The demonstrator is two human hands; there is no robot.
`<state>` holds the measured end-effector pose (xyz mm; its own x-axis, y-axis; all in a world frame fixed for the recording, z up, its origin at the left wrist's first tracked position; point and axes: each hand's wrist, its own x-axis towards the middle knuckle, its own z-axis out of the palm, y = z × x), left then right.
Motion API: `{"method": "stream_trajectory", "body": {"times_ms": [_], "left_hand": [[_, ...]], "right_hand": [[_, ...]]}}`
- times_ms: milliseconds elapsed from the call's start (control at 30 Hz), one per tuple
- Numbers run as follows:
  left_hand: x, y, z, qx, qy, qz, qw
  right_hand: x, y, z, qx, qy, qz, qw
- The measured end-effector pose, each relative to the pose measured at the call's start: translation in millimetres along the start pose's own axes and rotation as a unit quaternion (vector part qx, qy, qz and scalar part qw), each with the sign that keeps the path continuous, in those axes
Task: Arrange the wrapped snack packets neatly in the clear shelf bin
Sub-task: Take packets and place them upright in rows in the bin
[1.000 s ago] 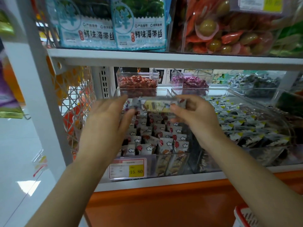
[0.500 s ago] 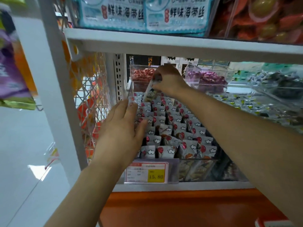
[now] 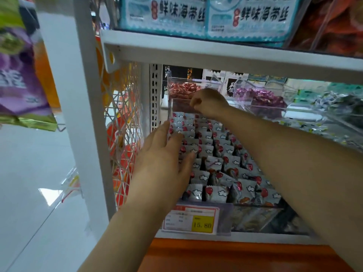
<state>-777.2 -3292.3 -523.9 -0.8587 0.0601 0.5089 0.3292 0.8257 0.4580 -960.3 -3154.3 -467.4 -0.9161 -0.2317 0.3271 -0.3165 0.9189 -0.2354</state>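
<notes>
A clear shelf bin [image 3: 255, 218] on the lower shelf holds several rows of upright grey snack packets [image 3: 216, 154] printed with red dots and white clouds. My left hand [image 3: 165, 160] lies flat with straight fingers on the packets along the bin's left side. My right hand [image 3: 208, 102] reaches to the bin's back row with its fingers curled downward. The packet it carries is hidden beneath the hand.
A price tag [image 3: 192, 219] reading 15.80 is clipped to the bin's front. Behind stand clear bins of red candy [image 3: 182, 89] and purple candy [image 3: 261, 99]. The upper shelf [image 3: 216, 54] hangs low overhead. A white post [image 3: 86, 114] and wire mesh [image 3: 125, 124] close the left side.
My right hand carried a packet from the front to the bin's back and has lowered it into the last row. My left hand slid forward along the left packets.
</notes>
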Motion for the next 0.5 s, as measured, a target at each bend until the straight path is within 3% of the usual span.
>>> {"method": "stream_trajectory", "body": {"times_ms": [233,367,500], "left_hand": [[0.6,-3.5,4.0,-0.002,0.008,0.006,1.0],[0.9,-2.8,4.2,-0.004,0.006,0.0,1.0],[0.9,-0.8,1.9,-0.016,0.003,-0.003,1.0]], "right_hand": [[8.4,-6.8,24.6,-0.15,0.013,0.002,0.989],[8.6,-7.6,19.9,-0.043,0.031,0.04,0.998],[-1.8,-8.5,2.3,0.077,0.106,0.051,0.99]]}}
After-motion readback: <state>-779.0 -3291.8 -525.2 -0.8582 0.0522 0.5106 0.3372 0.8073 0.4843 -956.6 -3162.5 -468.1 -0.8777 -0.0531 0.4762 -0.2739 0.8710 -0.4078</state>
